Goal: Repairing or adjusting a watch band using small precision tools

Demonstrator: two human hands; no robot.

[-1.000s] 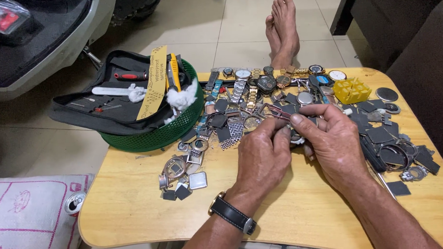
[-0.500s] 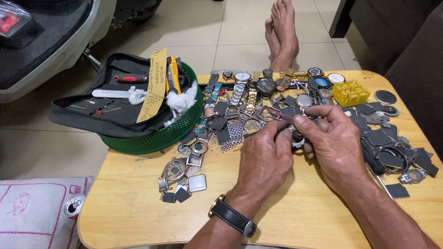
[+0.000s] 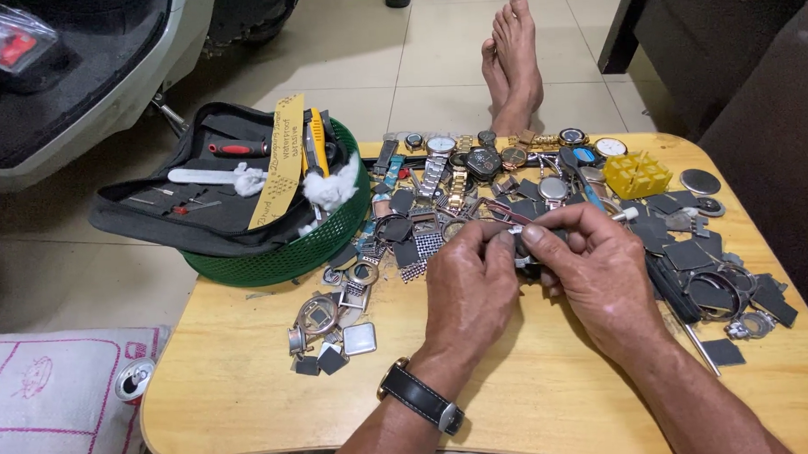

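Wooden table point(image 3: 249, 393) strewn with watch parts point(image 3: 439, 208) — both hands point(image 3: 522, 277) pinch one.

My low wooden surface point(image 3: 249, 411) carries a green basket point(image 3: 284, 253) at its far left corner, scattered watch parts point(image 3: 336, 323), a row of watches point(image 3: 473, 157) and a yellow block point(image 3: 637, 175).

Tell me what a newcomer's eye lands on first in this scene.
First, the left hand and right hand meeting at mid-table, pinching a small watch part between the fingertips. Behind them a spread of wristwatches and loose parts crosses the wooden table. At the table's left rear corner sits a green basket bearing an open black tool case.
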